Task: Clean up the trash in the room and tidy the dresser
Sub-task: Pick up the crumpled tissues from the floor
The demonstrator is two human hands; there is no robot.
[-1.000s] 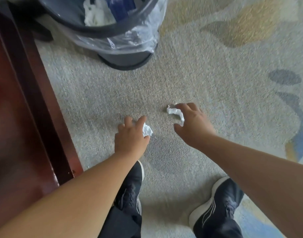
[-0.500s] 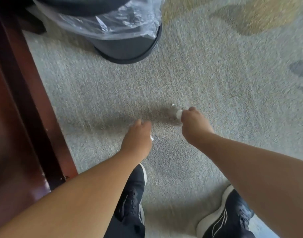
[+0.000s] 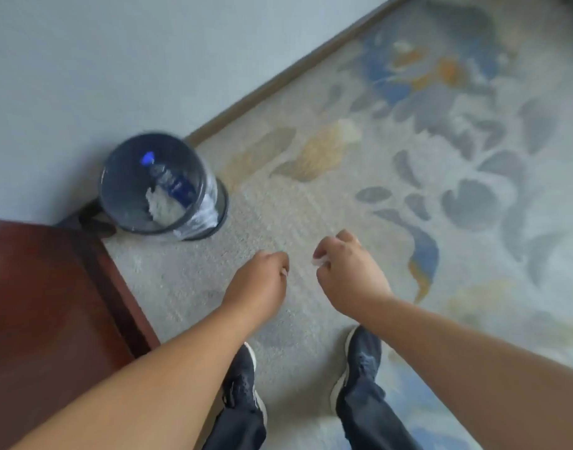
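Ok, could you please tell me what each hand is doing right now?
Left hand: curled shut, apparently on a paper scrap; only a sliver shows.
Right hand: closed on a crumpled white tissue.

Both forearms are bare from the lower edge of the view up to the wrists, and the left hand [image 3: 262,284] and right hand [image 3: 347,274] are bare as well. Below them show 2 legs in dark navy trousers [image 3: 369,415] of plain, slightly creased cloth that falls over the ankles. On the feet are 2 dark navy trainers with a knitted-looking upper, the left shoe [image 3: 241,375] and the right shoe [image 3: 363,355], each with dark lacing down the middle and a white sole rim showing along the side that faces the other shoe.
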